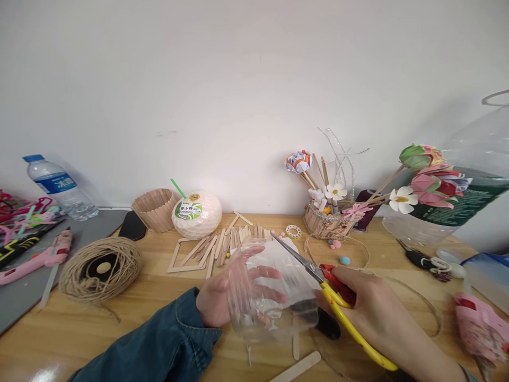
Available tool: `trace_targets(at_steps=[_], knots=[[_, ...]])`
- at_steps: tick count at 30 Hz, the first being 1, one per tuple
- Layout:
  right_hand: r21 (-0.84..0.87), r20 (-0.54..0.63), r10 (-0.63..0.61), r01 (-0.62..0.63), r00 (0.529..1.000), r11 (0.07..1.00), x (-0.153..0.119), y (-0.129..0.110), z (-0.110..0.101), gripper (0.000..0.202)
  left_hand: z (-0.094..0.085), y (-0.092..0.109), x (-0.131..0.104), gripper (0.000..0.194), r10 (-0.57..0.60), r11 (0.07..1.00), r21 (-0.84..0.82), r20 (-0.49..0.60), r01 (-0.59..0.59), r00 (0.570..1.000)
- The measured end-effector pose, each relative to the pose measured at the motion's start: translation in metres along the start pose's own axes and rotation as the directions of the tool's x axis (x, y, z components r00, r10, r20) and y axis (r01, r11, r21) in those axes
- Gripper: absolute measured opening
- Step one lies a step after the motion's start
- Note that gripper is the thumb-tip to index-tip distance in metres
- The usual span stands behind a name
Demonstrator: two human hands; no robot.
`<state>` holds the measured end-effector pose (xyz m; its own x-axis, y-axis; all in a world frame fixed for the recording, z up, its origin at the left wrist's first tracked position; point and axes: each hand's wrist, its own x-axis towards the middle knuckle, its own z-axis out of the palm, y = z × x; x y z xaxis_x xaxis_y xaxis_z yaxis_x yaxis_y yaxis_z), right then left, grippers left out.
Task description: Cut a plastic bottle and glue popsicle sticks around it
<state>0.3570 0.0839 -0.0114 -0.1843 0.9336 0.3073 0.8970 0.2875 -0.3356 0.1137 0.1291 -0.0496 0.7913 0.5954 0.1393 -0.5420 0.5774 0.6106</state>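
Note:
My left hand (217, 300) holds a clear cut plastic bottle piece (250, 318). The spread fingers show through the transparent wall; whether they are inside or behind it I cannot tell. In my right hand (369, 300) is a pair of scissors (322, 278) with red and yellow handles. Its blades point up and left, over the far side of the plastic, and look nearly together. A white sheet of paper (296, 265) lies behind the plastic. Just beyond the left fingers is a pile of wooden craft sticks (222, 244).
Twine ball (101, 268), pink glue gun (55, 254) and water bottle (59, 185) stand left. A corrugated ring (154, 211) and a wrapped coconut (198, 216) sit at the wall. Right are a flower basket (328, 223), a large bottle (449, 207) and another glue gun (479, 323).

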Motion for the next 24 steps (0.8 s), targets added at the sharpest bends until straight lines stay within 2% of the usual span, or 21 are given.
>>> trace_targets(at_steps=[4, 10, 16, 19, 22, 24], knots=[[0.084, 0.137, 0.132, -0.144, 0.982, 0.986, 0.005, 0.004, -0.002, 0.032, -0.005, 0.000, 0.000, 0.063, 0.035, 0.997, -0.067, -0.070, -0.040, 0.997], [0.019, 0.116, 0.270, -0.274, 0.956, 0.962, 0.011, 0.016, -0.002, 0.041, -0.010, 0.005, 0.003, 0.069, -0.018, 0.990, -0.138, -0.050, 0.011, 0.999], [-0.132, 0.184, 0.424, -0.406, 0.887, 0.904, 0.015, 0.020, -0.002, 0.042, -0.011, 0.010, 0.004, 0.065, 0.014, 0.982, -0.185, -0.153, -0.043, 0.988], [-0.221, 0.155, 0.437, -0.400, 0.886, 0.889, 0.015, 0.029, 0.000, 0.038, -0.010, 0.014, 0.005, 0.061, 0.079, 0.979, -0.166, -0.243, -0.121, 0.967], [-0.253, 0.133, 0.383, -0.343, 0.914, 0.905, 0.012, 0.045, 0.009, 0.031, -0.005, 0.019, 0.005, 0.055, 0.204, 0.968, -0.080, -0.307, -0.239, 0.929], [-0.236, 0.078, 0.331, -0.305, 0.941, 0.923, 0.009, 0.057, 0.017, 0.032, 0.001, 0.022, 0.005, 0.056, 0.273, 0.956, -0.014, -0.323, -0.293, 0.906]])
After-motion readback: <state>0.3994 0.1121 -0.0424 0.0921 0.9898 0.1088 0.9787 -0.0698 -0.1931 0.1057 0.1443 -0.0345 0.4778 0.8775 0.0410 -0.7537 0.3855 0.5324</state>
